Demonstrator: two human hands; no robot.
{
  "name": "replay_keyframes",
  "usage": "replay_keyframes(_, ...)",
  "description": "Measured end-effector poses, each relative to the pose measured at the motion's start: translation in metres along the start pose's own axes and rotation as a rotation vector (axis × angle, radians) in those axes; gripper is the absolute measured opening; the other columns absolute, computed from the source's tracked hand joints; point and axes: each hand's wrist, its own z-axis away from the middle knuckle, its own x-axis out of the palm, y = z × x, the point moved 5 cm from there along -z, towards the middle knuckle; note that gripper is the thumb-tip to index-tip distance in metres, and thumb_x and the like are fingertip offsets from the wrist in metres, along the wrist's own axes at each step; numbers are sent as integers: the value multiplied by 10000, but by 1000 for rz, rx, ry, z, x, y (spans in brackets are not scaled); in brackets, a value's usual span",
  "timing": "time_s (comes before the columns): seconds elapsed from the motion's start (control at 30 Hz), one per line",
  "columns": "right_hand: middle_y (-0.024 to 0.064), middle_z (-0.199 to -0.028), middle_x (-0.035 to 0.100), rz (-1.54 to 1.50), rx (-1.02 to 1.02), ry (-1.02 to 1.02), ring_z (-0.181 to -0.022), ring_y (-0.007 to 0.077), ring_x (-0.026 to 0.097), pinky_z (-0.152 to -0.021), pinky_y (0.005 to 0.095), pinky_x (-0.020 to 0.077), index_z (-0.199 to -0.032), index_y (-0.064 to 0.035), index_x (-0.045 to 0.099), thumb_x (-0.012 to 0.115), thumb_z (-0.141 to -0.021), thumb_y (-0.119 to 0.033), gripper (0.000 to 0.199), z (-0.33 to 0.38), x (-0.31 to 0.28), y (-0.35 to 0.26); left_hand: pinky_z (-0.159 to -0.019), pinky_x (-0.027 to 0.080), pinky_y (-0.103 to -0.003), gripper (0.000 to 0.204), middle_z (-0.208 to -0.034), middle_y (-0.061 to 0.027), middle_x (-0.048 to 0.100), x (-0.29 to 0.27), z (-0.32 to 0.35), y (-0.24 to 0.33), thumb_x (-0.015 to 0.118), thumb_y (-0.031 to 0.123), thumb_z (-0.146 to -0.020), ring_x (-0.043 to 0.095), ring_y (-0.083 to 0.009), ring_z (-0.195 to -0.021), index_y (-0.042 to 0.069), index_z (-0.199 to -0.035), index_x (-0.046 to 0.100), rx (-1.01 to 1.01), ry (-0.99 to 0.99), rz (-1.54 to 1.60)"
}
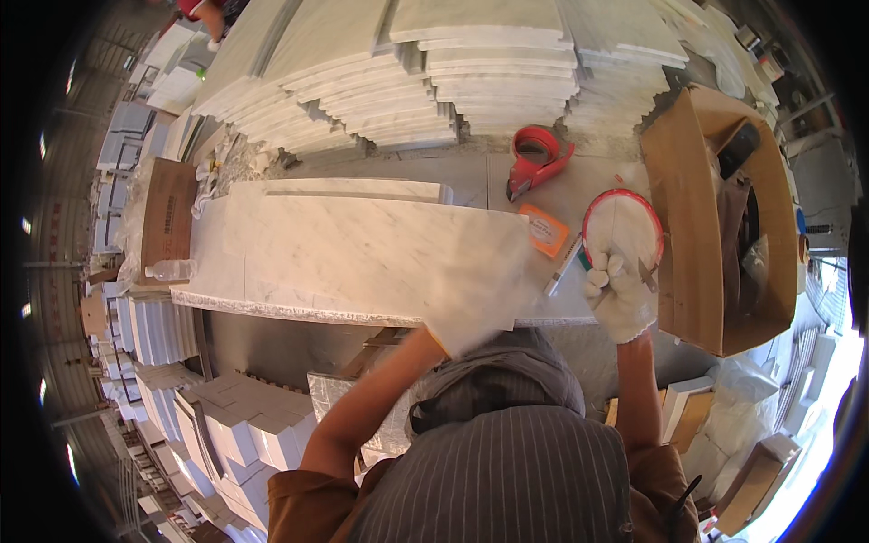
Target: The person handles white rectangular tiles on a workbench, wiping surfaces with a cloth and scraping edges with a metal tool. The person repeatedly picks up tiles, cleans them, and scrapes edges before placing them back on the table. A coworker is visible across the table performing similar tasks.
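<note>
On the workbench lies a long white, grey-veined marble slab (362, 249) with a rough front edge. My left hand (480, 294), in a white glove, is over the slab's right part; motion smears its fingers. Further right, my gloved right hand (625, 299) is closed, its fingers curled, at the near side of a round, red-rimmed container (625, 222) with whitish contents. A small flat-bladed tool (648, 276) sticks out beside its fingers; most of it is hidden. Between the hands lie an orange packet (545, 230) and a white marker (564, 265).
A red tape dispenser (536, 161) sits behind the packet. At the right stands an open cardboard box (692, 226) with dark items inside. Tall stacks of marble slabs (498, 77) line the back. A plastic bottle (170, 270) and a brown carton (169, 213) are at the left end.
</note>
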Motion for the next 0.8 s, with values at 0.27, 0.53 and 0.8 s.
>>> replay_keyframes(0.27, -16, -957, 591, 336, 6, 154, -781, 68, 551, -691, 257, 488, -1366, -9, 544, 549, -1030, -116, 353, 16, 16, 16, -804, 557, -385, 297, -1061, -137, 726, 14, 35, 57, 733, 266, -927, 701, -309, -939, 61, -1140, 707, -62, -42, 672)
replay_keyframes(0.53, 37, -984, 661, 699, -66, 92, -804, 83, 595, -737, 246, 511, -1427, 2, 542, 572, -963, 1, 465, 41, 82, 13, -709, 528, -344, 313, -836, -84, 681, 12, 7, 30, 739, 273, -941, 651, -121, -782, -14, -1052, 683, -547, -21, 854)
replay_keyframes(0.8, 1, -852, 621, 737, 132, -12, -740, 62, 535, -683, 228, 457, -1349, 10, 601, 630, -925, -20, 426, 56, 61, 36, -666, 516, -459, 230, -838, -183, 680, 16, 24, 48, 686, 247, -937, 665, -380, -763, 20, -907, 658, -221, -147, 385)
